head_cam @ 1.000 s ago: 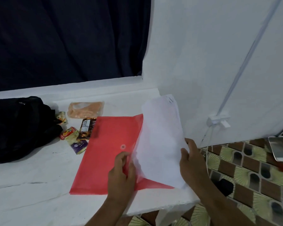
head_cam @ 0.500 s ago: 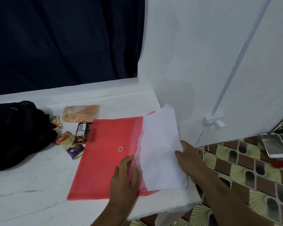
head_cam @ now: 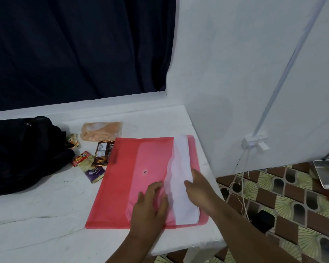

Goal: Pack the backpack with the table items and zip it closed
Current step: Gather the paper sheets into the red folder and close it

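Backpack [head_cam: 21, 154] lies black and floppy at the left end of the white tabletop [head_cam: 46, 205], with nothing packed that I can see. Snack packets [head_cam: 95, 160] sit just beside it. White papers [head_cam: 180, 179] are partly inside the red folder [head_cam: 133, 179]. Left hand [head_cam: 150, 204] lies flat on the folder with straight fingers, pressing it down. Right hand [head_cam: 199, 188] touches the papers with fingers spread, holding nothing. I think the papers are going into the folder. Next, the flap needs closing, and then the folder must go to the backpack.
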### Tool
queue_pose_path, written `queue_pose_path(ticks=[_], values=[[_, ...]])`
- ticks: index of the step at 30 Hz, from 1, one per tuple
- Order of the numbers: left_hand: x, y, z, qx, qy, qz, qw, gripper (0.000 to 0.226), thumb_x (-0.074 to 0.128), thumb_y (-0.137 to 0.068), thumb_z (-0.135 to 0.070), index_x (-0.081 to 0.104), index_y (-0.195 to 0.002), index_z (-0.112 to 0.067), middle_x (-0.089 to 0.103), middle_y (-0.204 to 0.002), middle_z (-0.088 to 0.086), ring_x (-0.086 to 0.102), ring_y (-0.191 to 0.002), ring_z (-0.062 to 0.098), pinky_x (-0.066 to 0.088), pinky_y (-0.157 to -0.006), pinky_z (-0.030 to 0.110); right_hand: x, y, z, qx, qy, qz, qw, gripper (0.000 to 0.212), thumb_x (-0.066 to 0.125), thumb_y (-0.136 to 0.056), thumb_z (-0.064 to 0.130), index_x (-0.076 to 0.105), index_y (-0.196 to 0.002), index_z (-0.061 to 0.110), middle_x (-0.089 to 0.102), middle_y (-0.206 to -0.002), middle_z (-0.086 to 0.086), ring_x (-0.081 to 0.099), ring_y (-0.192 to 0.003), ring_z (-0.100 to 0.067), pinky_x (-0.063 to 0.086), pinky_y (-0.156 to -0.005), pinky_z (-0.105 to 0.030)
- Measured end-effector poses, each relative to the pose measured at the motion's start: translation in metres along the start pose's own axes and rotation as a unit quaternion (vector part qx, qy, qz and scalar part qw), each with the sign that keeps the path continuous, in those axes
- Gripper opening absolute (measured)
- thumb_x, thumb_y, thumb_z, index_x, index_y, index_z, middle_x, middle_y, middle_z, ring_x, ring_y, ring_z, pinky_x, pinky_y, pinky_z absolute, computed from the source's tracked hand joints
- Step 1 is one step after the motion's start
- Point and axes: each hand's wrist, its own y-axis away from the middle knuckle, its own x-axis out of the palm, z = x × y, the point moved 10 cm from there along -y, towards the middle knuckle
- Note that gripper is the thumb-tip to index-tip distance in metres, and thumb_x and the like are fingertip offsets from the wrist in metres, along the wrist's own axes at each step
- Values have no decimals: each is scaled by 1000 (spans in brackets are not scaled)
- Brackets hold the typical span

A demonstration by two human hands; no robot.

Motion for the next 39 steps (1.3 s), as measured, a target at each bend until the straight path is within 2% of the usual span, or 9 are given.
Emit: queue_pose_path(ticks=[5,10,14,19,26,30,34,37,39], values=[[-42,-7,-2,31,2,-20,999,40,46,-86,-77,47,-118,-54,70,-96,-17,67,-68,7,56,-66,26,0,-2,-1,-12,25,1,1000,37,44,-97,19,49,-134,23,62,-112,6,61,-91,-6,47,-66,-21],[-106,-29,95,-105,-170,-32,979,38,54,-93,-57,57,-123,-33,57,-133,1,56,-119,27,50,-93,43,-7,-5,1,-27,59,-33,997,22,49,-99,19,50,-121,21,62,-101,7,60,-81,-4,41,-57,-16],[-120,-16,130,-122,-175,-22,977,56,46,-86,-63,62,-126,-27,61,-133,-1,57,-121,22,47,-98,37,-7,-12,6,-26,100,-57,993,12,50,-98,16,52,-109,19,64,-101,2,60,-79,-6,43,-57,-16],[-124,-9,135,-151,-77,-48,984,16,75,-88,-33,73,-104,-33,51,-148,4,48,-136,21,38,-107,35,8,-19,19,-37,150,-57,986,21,54,-95,15,57,-116,15,64,-102,3,61,-85,-11,43,-60,-16],[-132,-8,143,-131,6,-68,989,29,79,-83,-14,73,-96,-39,57,-130,-17,52,-131,11,40,-108,31,16,-30,25,-14,85,-47,995,26,49,-99,14,57,-124,13,60,-96,3,56,-78,-6,43,-60,-20],[-129,-15,130,-64,-44,-73,994,18,78,-81,-31,73,-98,-37,55,-123,-32,43,-135,9,39,-108,39,-3,-31,13,-1,41,-56,998,33,44,-100,9,59,-129,14,65,-100,-1,58,-76,-12,41,-59,-25],[-115,-18,116,15,-132,-45,990,34,60,-78,-61,73,-101,-39,50,-119,-41,46,-124,9,34,-91,42,-28,-25,1,1,64,-93,994,21,53,-92,8,73,-97,12,66,-75,-15,47,-55,-16,34,-56,-26],[-105,-20,125,13,-153,-13,988,41,57,-80,-69,69,-109,-42,57,-126,-35,47,-122,13,37,-91,43,-41,-23,9,-13,151,-120,981,20,59,-88,8,62,-70,16,56,-60,2,50,-52,-12,35,-48,-17],[-101,-22,131,-1,-168,10,986,50,53,-81,-73,63,-121,-45,57,-130,-29,43,-126,13,38,-96,46,-46,-22,15,-19,162,-135,977,18,64,-87,8,58,-84,25,62,-78,6,51,-58,0,36,-43,-7]])
